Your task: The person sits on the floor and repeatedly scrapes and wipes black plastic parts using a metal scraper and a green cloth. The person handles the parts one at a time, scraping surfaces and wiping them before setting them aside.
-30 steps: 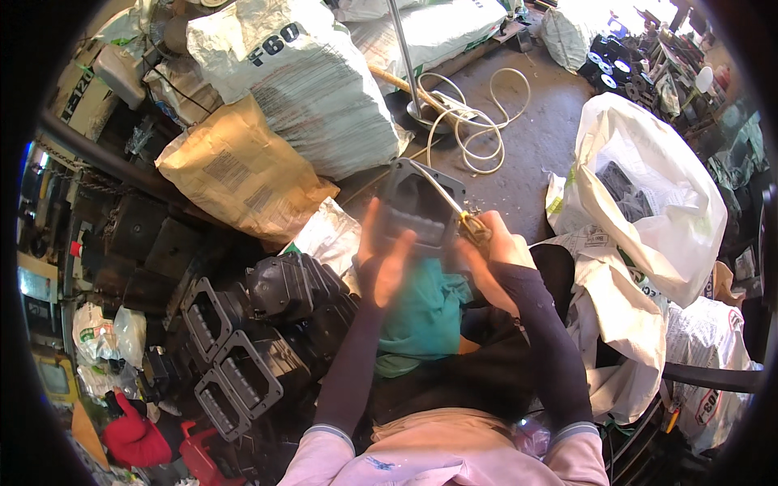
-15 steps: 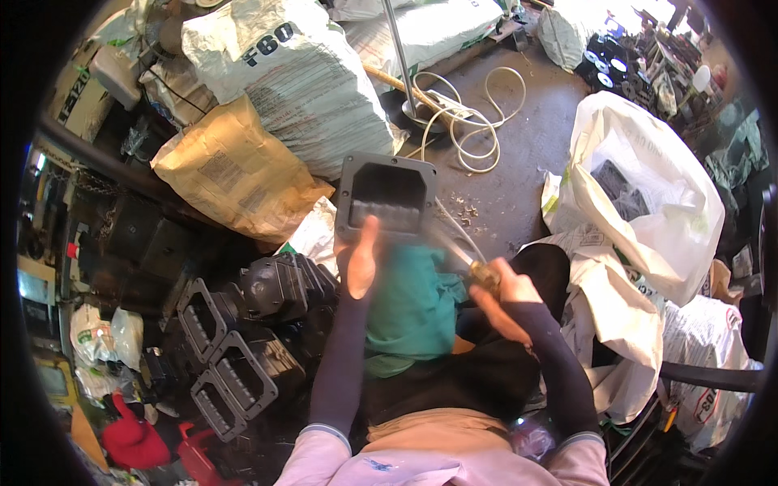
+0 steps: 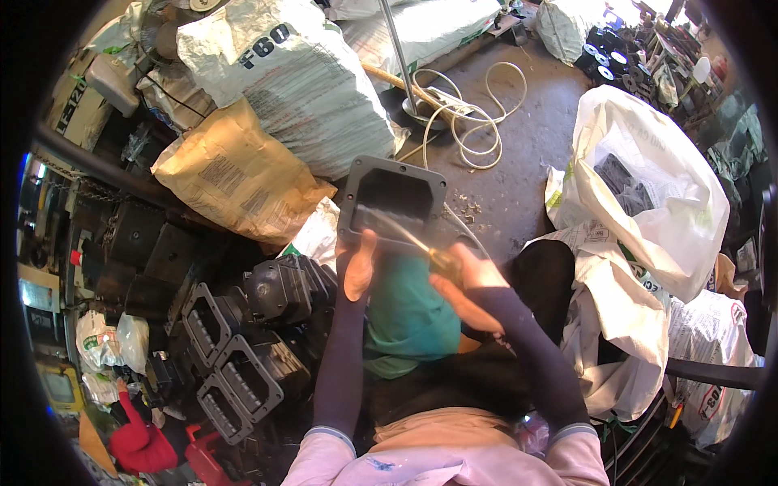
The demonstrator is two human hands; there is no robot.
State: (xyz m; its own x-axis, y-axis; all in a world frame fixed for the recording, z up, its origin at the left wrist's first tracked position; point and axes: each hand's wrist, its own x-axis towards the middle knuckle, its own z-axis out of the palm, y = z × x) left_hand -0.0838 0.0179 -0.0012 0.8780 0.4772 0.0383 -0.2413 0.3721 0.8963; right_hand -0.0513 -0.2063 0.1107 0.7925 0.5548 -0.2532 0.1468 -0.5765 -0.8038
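Observation:
In my left hand is a dark grey plastic housing, its rectangular flanged opening turned up toward me. The thumb lies on the near rim; the other fingers are hidden below. My right hand is wrapped round a screwdriver-like tool with a yellowish handle and a thin shaft. That shaft reaches over the housing's opening; motion blurs it, and I cannot tell whether its tip touches the inside. A green cloth lies over my lap below the housing.
Several similar dark housings are stacked at my left. An open white sack with dark parts inside stands at the right. Ahead are a brown paper bag, a large white sack and a coiled cable. A person in red is at lower left.
My right hand has moved left and slightly up, bringing the tool's shaft over the housing's opening. The housing has shifted slightly to the right. The person in red has an arm stretched out.

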